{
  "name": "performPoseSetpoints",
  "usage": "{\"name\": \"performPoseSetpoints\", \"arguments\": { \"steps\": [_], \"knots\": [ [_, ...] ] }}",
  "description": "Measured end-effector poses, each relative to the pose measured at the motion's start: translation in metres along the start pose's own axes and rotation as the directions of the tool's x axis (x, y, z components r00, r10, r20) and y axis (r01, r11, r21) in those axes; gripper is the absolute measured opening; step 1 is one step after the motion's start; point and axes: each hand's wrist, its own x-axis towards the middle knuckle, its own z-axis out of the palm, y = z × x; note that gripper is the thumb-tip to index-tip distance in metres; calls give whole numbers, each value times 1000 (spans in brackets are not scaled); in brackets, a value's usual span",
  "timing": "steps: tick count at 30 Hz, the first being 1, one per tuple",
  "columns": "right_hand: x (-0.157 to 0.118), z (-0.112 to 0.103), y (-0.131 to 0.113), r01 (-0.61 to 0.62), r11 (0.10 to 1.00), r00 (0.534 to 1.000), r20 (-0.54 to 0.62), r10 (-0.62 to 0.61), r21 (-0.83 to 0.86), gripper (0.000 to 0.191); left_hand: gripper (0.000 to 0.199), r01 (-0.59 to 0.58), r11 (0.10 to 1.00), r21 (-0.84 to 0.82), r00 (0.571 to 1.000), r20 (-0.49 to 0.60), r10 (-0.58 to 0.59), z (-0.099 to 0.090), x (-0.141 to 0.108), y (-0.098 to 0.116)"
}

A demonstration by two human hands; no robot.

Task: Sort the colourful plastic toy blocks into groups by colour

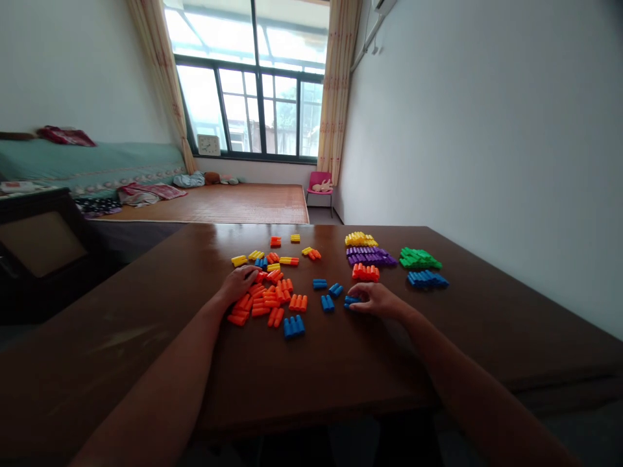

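Several orange pieces [282,292] lie in a loose heap on the brown table [341,370]. My left hand [239,283] rests at the heap's upper left, fingertips on an orange piece. My right hand [372,300] has its thumb and fingers closed round a small blue piece [350,301] on the tabletop. Between the hands lie loose blue pieces [328,303], and a wider blue one [294,326] sits nearer the front. Yellow pieces [239,261] are scattered behind the heap.
Grouped pieces stand at the right: yellow [361,239], purple [370,256], orange [365,272], green [420,258] and blue [427,279]. Beyond the table are a bed [233,202], a pink chair [320,181] and a window.
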Motion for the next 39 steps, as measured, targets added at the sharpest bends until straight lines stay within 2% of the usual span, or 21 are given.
{"name": "performPoseSetpoints", "arguments": {
  "steps": [3, 4, 5, 6, 7, 9, 10, 11, 12, 13, 15, 21, 23, 25, 29, 32, 33, 36, 37, 38, 39],
  "knots": [
    [-5, -38, 25, -20, 979, 978, -198, 61, 203, 47, 49, 13, 1000, 21, 1000, 12, -13, -2, 1, 0],
    [-7, -55, 39, -13, 959, 945, -309, 103, 282, 48, 50, 12, 1000, 23, 1000, 18, -12, -2, 1, 0],
    [-10, -73, 56, 3, 936, 887, -433, 160, 352, 49, 51, 8, 1000, 24, 1000, 22, -9, -3, 1, 0],
    [-13, -90, 75, 25, 914, 799, -557, 226, 406, 50, 52, 6, 1000, 23, 1000, 25, -6, -4, 1, 1],
    [-17, -106, 95, 45, 899, 679, -674, 292, 435, 51, 52, 6, 1000, 22, 1000, 25, -6, -5, 2, 2],
    [-27, -129, 137, 31, 897, 391, -831, 396, 442, 52, 52, 18, 1000, 24, 999, 25, -19, -6, 2, 3],
    [-33, -135, 157, -3, 896, 267, -863, 428, 444, 51, 53, 30, 999, 27, 999, 28, -31, -7, 2, 3],
    [-39, -138, 174, -46, 894, 179, -877, 447, 446, 50, 53, 43, 999, 29, 999, 32, -44, -7, 3, 3],
    [-44, -138, 189, -92, 889, 131, -880, 457, 449, 49, 54, 50, 998, 29, 998, 38, -51, -7, 3, 2],
    [-48, -137, 201, -130, 885, 115, -880, 461, 447, 49, 55, 55, 998, 28, 998, 40, -56, -7, 4, 1],
    [-54, -131, 217, -177, 890, 138, -885, 445, 420, 50, 55, 54, 998, 24, 998, 40, -55, -6, 5, -1],
    [-54, -126, 224, -321, 899, 312, -862, 399, 300, 52, 55, 43, 999, 16, 999, 19, -43, -7, 5, -2],
    [-53, -126, 224, -352, 891, 345, -845, 409, 287, 51, 56, 54, 998, 16, 998, 20, -54, -8, 4, 1],
    [-52, -126, 225, -348, 894, 343, -849, 402, 283, 54, 56, 66, 998, 17, 997, 28, -66, -8, 4, 3],
    [-52, -124, 233, -387, 883, 278, -879, 386, 266, 56, 55, 49, 999, 14, 999, 17, -49, -8, 3, 4],
    [-55, -125, 234, -463, 862, 302, -878, 371, 205, 52, 52, 36, 999, 10, 999, 17, -36, -6, 3, 4],
    [-55, -125, 231, -475, 863, 291, -896, 337, 170, 51, 52, 28, 1000, 10, 999, 22, -28, -6, 2, 3],
    [-51, -125, 203, -469, 883, 191, -973, 133, 29, 49, 52, 4, 1000, 24, 1000, 17, -4, -5, 2, 2],
    [-47, -121, 188, -447, 894, 188, -981, 55, -35, 48, 52, -3, 1000, 31, 1000, 11, 3, -4, 2, 2],
    [-42, -115, 170, -406, 908, 222, -975, -11, -103, 46, 52, -11, 999, 36, 1000, 5, 10, -3, 2, 1],
    [-35, -106, 149, -344, 924, 291, -954, -64, -167, 44, 51, -18, 999, 37, 1000, -1, 19, -3, 2, 1]
  ]
}}
